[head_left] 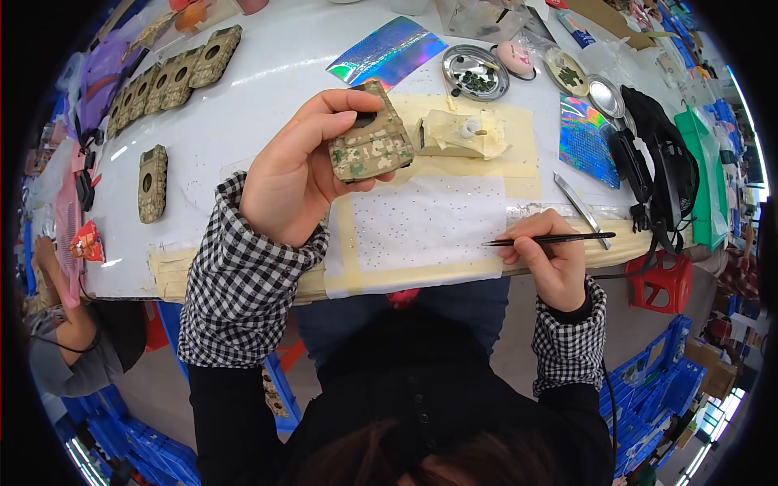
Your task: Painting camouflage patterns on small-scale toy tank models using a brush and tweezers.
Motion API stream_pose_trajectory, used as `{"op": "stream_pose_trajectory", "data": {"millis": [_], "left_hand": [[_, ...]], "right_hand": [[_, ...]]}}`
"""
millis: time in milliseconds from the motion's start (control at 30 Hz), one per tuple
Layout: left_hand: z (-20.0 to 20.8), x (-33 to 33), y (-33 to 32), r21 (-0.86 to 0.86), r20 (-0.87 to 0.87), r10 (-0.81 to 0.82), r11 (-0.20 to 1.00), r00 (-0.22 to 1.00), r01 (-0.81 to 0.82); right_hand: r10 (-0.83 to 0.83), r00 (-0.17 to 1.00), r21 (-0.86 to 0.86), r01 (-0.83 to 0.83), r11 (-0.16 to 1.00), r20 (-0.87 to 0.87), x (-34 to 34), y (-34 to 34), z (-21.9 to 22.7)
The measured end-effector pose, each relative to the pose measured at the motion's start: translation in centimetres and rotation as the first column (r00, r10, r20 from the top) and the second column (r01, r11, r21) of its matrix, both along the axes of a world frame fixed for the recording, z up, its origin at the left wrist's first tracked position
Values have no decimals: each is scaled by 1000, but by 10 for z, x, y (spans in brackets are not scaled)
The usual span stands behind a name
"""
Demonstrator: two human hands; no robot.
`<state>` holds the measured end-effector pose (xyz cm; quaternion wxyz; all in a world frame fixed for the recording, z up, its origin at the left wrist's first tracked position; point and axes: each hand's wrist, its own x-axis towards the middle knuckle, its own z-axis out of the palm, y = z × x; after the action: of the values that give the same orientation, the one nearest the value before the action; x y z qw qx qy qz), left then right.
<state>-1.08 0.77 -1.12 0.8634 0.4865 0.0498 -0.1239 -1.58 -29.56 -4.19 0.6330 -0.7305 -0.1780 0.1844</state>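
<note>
My left hand [296, 158] is raised over the table, its fingers and thumb wrapped round a camouflage-patterned toy tank hull [369, 146]. A dark opening in the hull shows beside the fingertips. Lower to the right, my right hand [553, 255] pinches a slim black pen-like tool [571, 238] with a fine pale tip. That tip points left, close above a white sheet [421, 219] dotted with many tiny specks. Whether it touches the sheet I cannot tell. Behind the sheet, on yellow tape, sits a cream-coloured block [462, 136] with a small white round piece on top.
More camouflage hulls stand in a row [174, 79] at the far left, with a single hull [151, 185] nearer. A metal dish [476, 73] holds small green parts. Right of it lie holographic film [587, 142], a metal strip [582, 206] and a black bag [660, 154].
</note>
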Motion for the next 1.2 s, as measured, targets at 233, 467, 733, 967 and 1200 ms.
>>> {"op": "stream_pose_trajectory", "data": {"millis": [233, 467, 733, 967, 1200], "left_hand": [[-1, 0, 0, 1, 4, 3, 1000, 1000, -3], [1, 0, 0, 13, -7, -2, 1000, 1000, 2], [0, 1, 0, 14, -6, -2, 1000, 1000, 2], [0, 1, 0, 9, 2, -4, 1000, 1000, 4], [0, 1, 0, 9, 2, -1, 1000, 1000, 1]], "right_hand": [[130, 736, -90, -93, 992, 664, 2, -5, -10], [239, 471, -228, -82, 970, 849, 0, -5, -12], [279, 427, -277, -70, 958, 860, 1, -3, -11], [277, 423, -278, -60, 959, 863, 0, -2, -11], [270, 433, -273, -57, 960, 860, 0, -2, -11]]}}
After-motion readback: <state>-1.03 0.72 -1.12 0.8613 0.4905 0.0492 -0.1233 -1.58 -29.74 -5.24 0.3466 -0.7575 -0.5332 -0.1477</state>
